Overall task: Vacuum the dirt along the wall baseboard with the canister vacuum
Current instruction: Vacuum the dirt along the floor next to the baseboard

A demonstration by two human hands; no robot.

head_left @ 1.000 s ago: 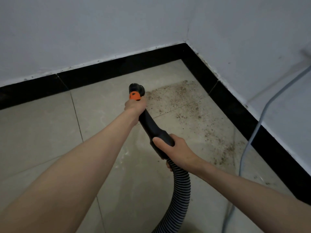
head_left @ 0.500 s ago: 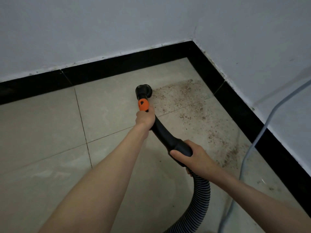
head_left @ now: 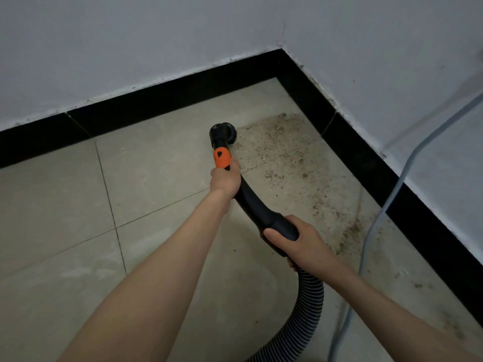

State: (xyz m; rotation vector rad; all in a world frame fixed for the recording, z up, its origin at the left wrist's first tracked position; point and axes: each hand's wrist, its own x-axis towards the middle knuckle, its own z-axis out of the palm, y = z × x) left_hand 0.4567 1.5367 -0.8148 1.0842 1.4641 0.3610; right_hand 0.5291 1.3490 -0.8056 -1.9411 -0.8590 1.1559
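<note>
A black curved vacuum wand (head_left: 252, 202) with an orange collar (head_left: 222, 158) ends in a round brush nozzle (head_left: 223, 131) touching the tiled floor (head_left: 156, 173). My left hand (head_left: 226, 178) grips the wand just below the orange collar. My right hand (head_left: 300, 237) grips the thick rear end where the ribbed hose (head_left: 305, 312) joins. Brown dirt (head_left: 290, 158) is scattered on the tiles to the right of the nozzle, running along the black baseboard (head_left: 366, 158) of the right wall. The canister is out of view.
A second black baseboard (head_left: 156, 100) runs along the far wall and meets the right one in the corner (head_left: 281, 61). A thin pale cable (head_left: 397, 194) hangs down the right wall and trails across the floor beside the dirt.
The nozzle has come down and moved right, from hanging above the floor to the left edge of the dirt patch. Both hands kept their grip and moved with it.
</note>
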